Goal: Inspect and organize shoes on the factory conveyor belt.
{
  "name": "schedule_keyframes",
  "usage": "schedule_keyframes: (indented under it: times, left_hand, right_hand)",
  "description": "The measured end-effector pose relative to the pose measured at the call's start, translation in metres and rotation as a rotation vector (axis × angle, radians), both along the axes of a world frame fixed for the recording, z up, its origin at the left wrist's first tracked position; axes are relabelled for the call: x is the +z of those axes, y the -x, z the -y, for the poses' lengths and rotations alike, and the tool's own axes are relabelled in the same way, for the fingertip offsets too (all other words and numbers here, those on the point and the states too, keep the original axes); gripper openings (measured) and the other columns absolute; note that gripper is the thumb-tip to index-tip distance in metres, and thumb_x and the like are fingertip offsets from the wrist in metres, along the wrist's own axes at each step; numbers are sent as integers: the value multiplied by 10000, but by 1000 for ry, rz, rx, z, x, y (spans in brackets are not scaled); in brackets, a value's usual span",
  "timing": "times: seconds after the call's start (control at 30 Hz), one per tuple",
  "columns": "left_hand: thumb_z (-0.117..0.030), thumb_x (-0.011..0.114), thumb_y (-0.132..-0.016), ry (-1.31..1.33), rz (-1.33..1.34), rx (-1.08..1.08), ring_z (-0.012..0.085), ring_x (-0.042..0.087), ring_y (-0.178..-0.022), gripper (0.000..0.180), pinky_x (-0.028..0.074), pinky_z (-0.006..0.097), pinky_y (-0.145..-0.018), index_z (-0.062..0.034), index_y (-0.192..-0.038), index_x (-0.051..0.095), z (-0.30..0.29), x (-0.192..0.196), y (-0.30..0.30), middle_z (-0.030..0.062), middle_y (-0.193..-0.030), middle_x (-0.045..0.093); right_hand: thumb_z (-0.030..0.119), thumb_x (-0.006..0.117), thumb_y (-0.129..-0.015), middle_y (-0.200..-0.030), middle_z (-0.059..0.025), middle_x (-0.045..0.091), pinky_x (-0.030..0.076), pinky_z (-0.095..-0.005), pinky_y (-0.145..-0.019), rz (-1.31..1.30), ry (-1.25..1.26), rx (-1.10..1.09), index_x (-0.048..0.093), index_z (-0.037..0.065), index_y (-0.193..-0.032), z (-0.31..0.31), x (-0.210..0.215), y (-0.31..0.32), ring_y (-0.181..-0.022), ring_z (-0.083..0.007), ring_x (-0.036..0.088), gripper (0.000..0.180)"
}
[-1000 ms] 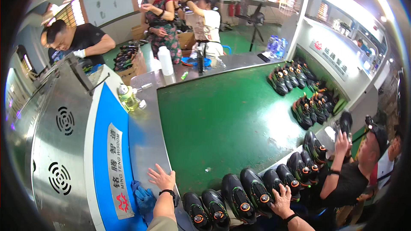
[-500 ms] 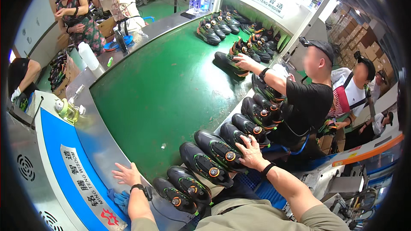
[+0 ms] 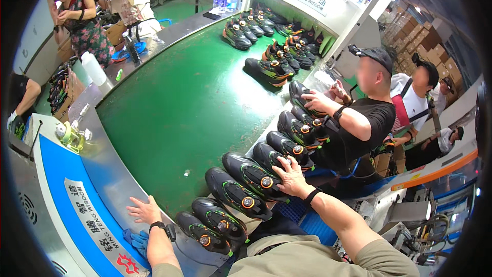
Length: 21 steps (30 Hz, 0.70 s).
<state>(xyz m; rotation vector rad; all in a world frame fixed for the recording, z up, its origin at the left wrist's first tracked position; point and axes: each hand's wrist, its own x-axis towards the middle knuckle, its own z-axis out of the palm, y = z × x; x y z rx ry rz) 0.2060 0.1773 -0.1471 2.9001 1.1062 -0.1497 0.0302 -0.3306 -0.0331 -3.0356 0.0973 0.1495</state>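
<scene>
My left hand point(image 3: 145, 210) is open, its fingers spread over the metal edge beside the green belt point(image 3: 179, 123). It holds nothing. My right hand point(image 3: 291, 175) rests on a black sneaker point(image 3: 267, 155) with a dial and orange and green trim, fingers apart over its ankle end. That sneaker stands in a row along the belt's near right edge. To its left are a larger black sneaker point(image 3: 247, 172), another sneaker point(image 3: 230, 187), and a pair point(image 3: 215, 215) closest to my body.
A co-worker in black point(image 3: 371, 118) stands at right, both hands at the row's far end. More sneakers point(image 3: 256, 23) cover the belt's far end. Blue gloves point(image 3: 138, 240), a yellowish bottle point(image 3: 72, 137) and a white bottle point(image 3: 95, 69) lie or stand along the left metal ledge.
The co-worker's hand has come back from a sneaker farther up the belt to one in the near row. My hands keep their places; the whole view has shifted slightly.
</scene>
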Motion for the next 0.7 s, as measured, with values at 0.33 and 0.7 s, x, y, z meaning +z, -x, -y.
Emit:
schedule_keyframes:
  times: [0.33,0.7]
  left_hand:
    - [-604,580,-890,-75,-72,17,442,216,-1483,873,269,698,-1091,-254,-1600,210,2,-2,-2,242,-1633,174]
    - [-575,559,-892,-96,-102,35,431,240,-1478,848,279,705,-1078,-248,-1597,221,3,0,-5,248,-1627,187]
  right_hand:
    - [347,784,-691,-1558,-117,323,385,-545,-1044,24,-25,-11,559,191,-1365,0,-3,1,-1410,-457,272,727]
    - [347,803,-695,-1549,-107,341,401,-549,-1044,5,-40,-40,569,196,-1366,-2,3,1,-1400,-453,287,726]
